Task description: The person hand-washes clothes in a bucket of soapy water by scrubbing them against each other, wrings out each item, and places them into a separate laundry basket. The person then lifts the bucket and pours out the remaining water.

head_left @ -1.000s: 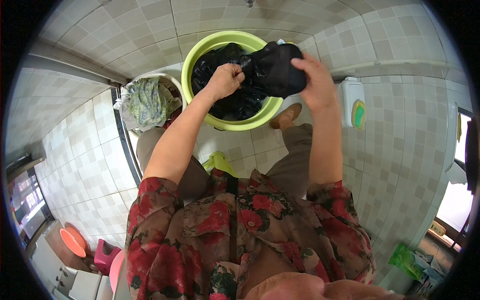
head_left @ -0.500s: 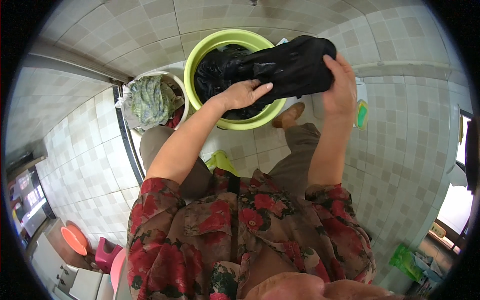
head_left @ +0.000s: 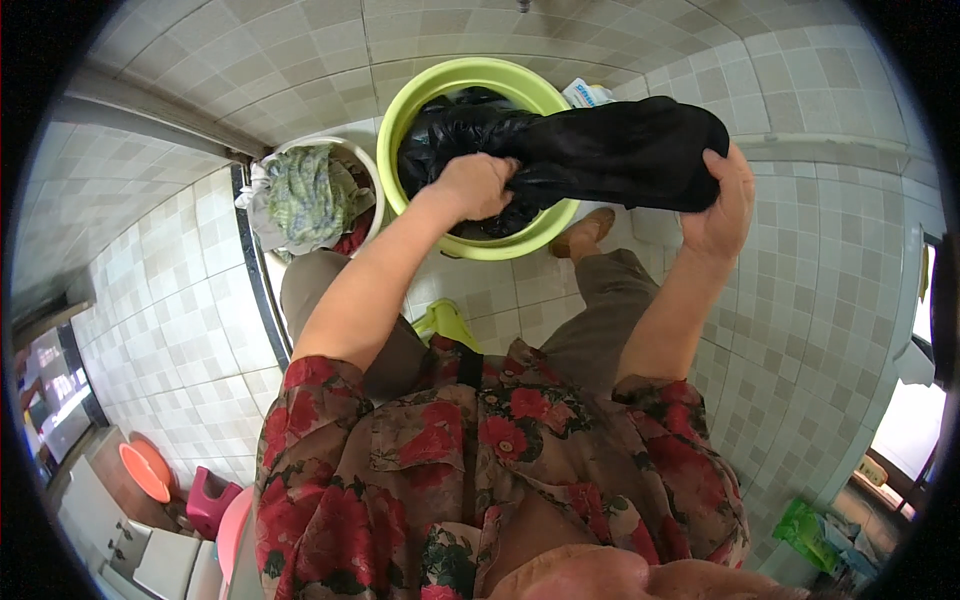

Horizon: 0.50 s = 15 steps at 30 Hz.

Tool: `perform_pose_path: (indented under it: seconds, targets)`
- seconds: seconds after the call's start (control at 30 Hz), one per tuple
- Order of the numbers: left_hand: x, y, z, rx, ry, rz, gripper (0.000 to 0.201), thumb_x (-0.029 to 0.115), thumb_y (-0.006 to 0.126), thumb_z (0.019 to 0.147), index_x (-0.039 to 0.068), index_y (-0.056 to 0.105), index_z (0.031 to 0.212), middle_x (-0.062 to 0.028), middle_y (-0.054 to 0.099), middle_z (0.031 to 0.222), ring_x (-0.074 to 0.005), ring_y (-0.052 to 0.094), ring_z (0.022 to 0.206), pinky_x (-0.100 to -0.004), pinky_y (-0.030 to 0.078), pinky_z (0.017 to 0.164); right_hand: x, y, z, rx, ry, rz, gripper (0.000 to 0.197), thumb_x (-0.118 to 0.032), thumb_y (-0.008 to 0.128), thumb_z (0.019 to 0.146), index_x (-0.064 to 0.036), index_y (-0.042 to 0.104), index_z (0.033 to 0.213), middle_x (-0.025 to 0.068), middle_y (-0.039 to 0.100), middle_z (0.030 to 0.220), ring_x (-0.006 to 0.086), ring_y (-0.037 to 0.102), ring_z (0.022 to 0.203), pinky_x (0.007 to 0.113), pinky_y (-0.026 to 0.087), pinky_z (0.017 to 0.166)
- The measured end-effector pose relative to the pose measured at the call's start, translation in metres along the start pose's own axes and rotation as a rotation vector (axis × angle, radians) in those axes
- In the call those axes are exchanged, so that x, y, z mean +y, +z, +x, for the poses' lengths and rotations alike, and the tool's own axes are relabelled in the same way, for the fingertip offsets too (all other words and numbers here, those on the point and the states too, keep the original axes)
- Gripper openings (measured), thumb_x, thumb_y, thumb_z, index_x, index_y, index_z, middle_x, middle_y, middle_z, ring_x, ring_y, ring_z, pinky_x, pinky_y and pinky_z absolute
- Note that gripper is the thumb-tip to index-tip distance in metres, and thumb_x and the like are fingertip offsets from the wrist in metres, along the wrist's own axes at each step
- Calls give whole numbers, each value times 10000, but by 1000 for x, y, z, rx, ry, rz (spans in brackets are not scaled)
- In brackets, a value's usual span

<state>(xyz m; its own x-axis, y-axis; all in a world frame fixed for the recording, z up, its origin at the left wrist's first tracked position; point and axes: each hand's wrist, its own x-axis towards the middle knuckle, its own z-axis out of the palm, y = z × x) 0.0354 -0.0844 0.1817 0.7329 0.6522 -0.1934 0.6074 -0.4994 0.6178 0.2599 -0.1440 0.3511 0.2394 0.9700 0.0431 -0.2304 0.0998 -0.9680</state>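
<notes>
A wet-looking black garment (head_left: 625, 150) stretches from a yellow-green basin (head_left: 562, 95) out past its right rim. At its outer end, my right hand (head_left: 722, 205) grips the edge, thumb on top and the other fingers partly hidden behind the cloth. Over the basin, my left hand (head_left: 478, 187) is closed on the same garment with its fingers curled into the folds. More shiny black cloth (head_left: 440, 145) is bunched inside the basin; whether it is all one piece I cannot tell.
Left of the basin stands a white bucket (head_left: 375, 195) heaped with laundry, a green patterned cloth (head_left: 308, 198) on top. A white package (head_left: 588, 93) sits behind the basin. Between my legs is a lime-green plastic thing (head_left: 445, 322). Tiled walls close in behind.
My right hand has moved right, drawing the garment out longer and flatter. My left hand has closed its fingers on the cloth, where its thumb stuck out before.
</notes>
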Motion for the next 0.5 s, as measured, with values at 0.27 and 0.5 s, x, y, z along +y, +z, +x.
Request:
perform_pose_path:
  seconds: [0.27,0.5]
  targets:
    - [-34,-15,12,347,-83,-451,327,126,586,779,74,607,1101,-179,649,1001,-347,603,977,-406,479,857,38,3,-18,-397,336,-472,267,-120,599,826,45,623,1034,59,652,886,116,590,792,249,475,693]
    - [10,-3,5,-14,157,-306,356,318,647,834,-18,582,738,-202,500,606,-345,505,584,-415,414,585,126,-4,-33,-450,230,-1102,651,-413,730,756,23,496,1178,202,624,986,315,627,845,375,491,771]
